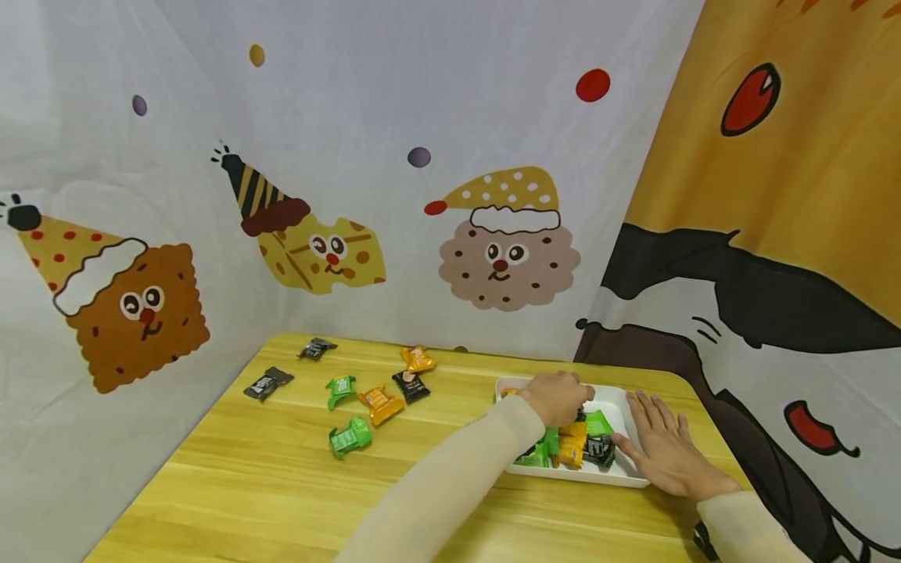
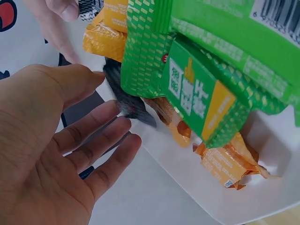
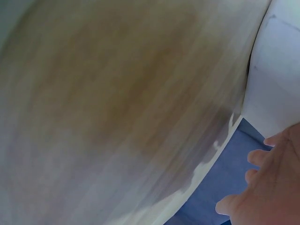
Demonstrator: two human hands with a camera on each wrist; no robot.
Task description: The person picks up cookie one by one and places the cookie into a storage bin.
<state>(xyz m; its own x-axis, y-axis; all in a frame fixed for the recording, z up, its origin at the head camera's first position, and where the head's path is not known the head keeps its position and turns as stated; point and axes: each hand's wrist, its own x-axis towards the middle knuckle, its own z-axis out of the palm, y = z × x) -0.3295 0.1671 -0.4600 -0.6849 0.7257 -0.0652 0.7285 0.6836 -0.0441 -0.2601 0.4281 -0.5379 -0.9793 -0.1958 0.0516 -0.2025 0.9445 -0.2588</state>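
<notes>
My left hand (image 1: 559,397) reaches over a white tray (image 1: 633,482) on the wooden table. In the left wrist view its thumb and index finger pinch a small black-wrapped snack packet (image 2: 124,96), slightly blurred, while the other fingers spread loosely. Green packets (image 1: 598,423), orange packets (image 1: 572,446) and black packets (image 1: 600,451) are heaped inside the tray, partly hidden by the hand. Flat and spread, my right hand (image 1: 665,450) rests against the tray's right end. The right wrist view catches its fingers (image 3: 257,157) beside the white tray side.
On the table's left half lie loose packets: black ones (image 1: 268,384) toward the left edge, green ones (image 1: 349,437) nearer, orange ones (image 1: 382,404) and another black one (image 1: 411,386) between. A cloth backdrop (image 1: 394,102) with cartoon snacks rises behind the table (image 1: 267,485).
</notes>
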